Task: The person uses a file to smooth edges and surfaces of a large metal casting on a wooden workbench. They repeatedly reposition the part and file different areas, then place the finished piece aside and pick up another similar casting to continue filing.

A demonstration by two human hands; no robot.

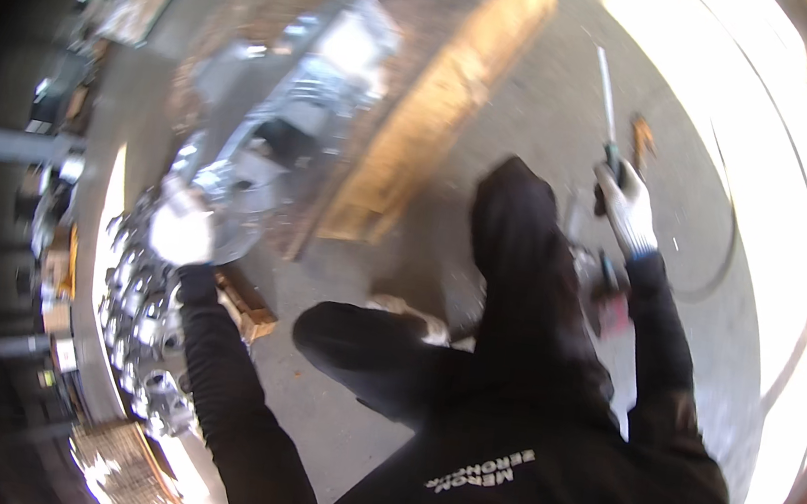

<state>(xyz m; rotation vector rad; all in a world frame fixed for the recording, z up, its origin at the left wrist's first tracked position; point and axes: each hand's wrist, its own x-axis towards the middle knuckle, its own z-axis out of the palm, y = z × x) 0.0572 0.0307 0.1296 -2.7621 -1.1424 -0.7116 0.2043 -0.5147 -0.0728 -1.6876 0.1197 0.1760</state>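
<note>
My right hand (628,204), in a white knit glove, grips the dark handle of a long tool (605,95). Its straight metal shaft points away from me; blur hides whether it is a file or a screwdriver. My left hand (184,225), gloved too, is stretched out at the near end of a shiny metal assembly (252,128). It touches or overlaps that end, but glare and blur hide the fingers. The assembly lies alongside a thick wooden beam (427,123).
Many shiny metal parts (145,326) are massed left of my left arm. A wooden block (245,308) lies beside that forearm. On the floor right of my leg are an orange-brown object (642,141), a pinkish-red item (613,315) and a curved hose or cable (728,243).
</note>
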